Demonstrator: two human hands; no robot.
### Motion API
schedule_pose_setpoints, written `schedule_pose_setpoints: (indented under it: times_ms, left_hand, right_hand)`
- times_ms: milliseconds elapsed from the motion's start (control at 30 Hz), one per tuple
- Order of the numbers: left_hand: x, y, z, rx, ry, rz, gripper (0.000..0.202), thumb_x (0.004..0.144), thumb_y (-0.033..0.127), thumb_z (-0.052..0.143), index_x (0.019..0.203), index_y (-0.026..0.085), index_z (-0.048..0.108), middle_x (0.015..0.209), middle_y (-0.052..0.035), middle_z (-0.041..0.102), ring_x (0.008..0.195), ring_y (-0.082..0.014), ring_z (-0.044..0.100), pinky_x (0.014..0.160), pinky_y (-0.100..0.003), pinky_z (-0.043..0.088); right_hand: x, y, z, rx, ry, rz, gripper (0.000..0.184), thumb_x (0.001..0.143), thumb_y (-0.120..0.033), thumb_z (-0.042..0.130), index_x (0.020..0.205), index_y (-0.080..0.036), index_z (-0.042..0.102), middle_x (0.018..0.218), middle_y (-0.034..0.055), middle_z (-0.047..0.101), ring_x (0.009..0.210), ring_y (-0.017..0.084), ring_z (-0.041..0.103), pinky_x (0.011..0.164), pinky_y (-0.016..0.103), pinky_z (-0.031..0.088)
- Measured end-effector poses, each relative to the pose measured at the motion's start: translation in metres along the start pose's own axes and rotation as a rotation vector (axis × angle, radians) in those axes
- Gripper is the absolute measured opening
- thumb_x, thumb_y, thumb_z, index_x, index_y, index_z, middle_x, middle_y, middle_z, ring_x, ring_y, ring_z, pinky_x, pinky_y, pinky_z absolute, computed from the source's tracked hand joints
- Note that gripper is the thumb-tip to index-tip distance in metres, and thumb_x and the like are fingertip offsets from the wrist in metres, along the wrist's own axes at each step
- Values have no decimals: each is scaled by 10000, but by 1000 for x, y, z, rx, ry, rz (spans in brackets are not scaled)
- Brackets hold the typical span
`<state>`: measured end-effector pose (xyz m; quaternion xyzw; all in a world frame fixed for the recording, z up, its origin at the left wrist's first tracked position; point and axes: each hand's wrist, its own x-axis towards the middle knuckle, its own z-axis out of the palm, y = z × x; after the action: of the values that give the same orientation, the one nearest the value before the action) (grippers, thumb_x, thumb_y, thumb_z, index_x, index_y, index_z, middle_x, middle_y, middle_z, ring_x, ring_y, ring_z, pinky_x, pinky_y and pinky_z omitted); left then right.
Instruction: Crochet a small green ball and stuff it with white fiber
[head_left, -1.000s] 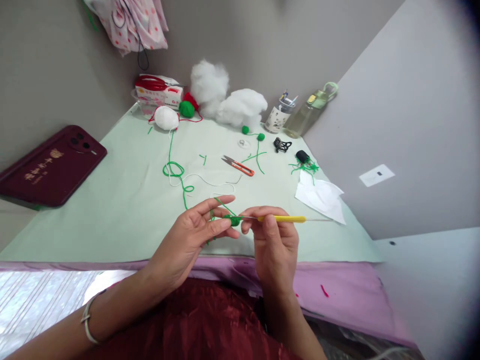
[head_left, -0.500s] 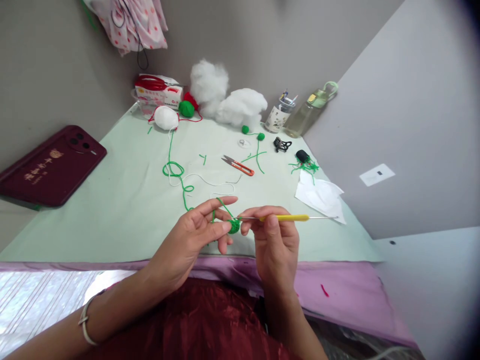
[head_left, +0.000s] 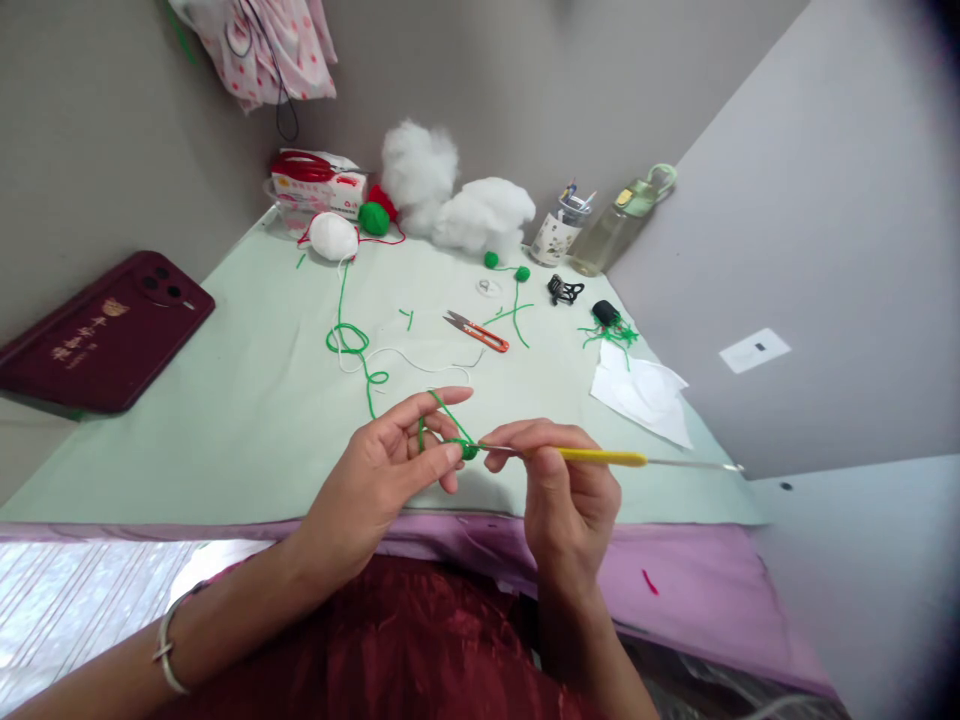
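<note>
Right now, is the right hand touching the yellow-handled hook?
Touching. The head view shows the yellow-handled hook pinched in the grip of the right hand.

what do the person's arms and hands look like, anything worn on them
The left hand and right hand are gloveless, and no sleeves cover the visible forearms. The left one wears a thin, pale bangle with a small crosspiece; no bracelet shows on the right.

No wording can be read for certain. The maroon phone bears gold Chinese-looking characters beside a small gold emblem. The white box carries red and dark print, and the cup label has faint print; both are too small to make out.
</note>
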<state>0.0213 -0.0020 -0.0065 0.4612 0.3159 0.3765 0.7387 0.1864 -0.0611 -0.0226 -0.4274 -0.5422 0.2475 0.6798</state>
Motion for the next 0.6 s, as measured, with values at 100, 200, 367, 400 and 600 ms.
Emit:
schedule_pose_setpoints:
  times_ms: [100,200,367,400,600]
  left_hand:
    - [0,1,0,89,19,36,380,912,241,778,1283,312,732,915,48,638,705,-72,630,802,-254,511]
    - [0,2,2,151,44,59,371,912,227,766,1275,299,734,896,45,639,727,-84,650,810,-257,529]
    - [-3,1,7,157,131,114,363,883,177,789,1228,282,748,835,62,629,711,-72,631,763,-214,528]
    - [-3,1,8,115,126,107,387,870,173,804,1236,280,744,835,62,631,710,-70,625,744,-204,525]
    - [2,6,4,-290,-42,-223,520,849,221,846,1349,195,704,741,52,613,645,-63,563,719,-198,517]
  right_hand:
    - [-1,-3,1,-102,-4,-83,228,1062,-167,518,1055,-232,736,961,28,764,803,156,711,744,334,580]
    - [0,-5,1,-178,-39,-161,236,1053,-135,511,1077,-235,724,955,34,765,864,177,728,759,347,598]
    - [-4,-1,2,-490,-130,-370,282,1005,-71,553,1171,-235,712,995,51,762,928,188,737,778,330,618]
    - [-6,1,3,-577,-124,-416,308,989,-55,572,1186,-240,719,1019,55,755,924,183,732,764,315,614]
    - [-11,13,6,-563,7,-419,314,986,-86,618,1189,-277,762,1076,58,731,985,196,717,804,334,611]
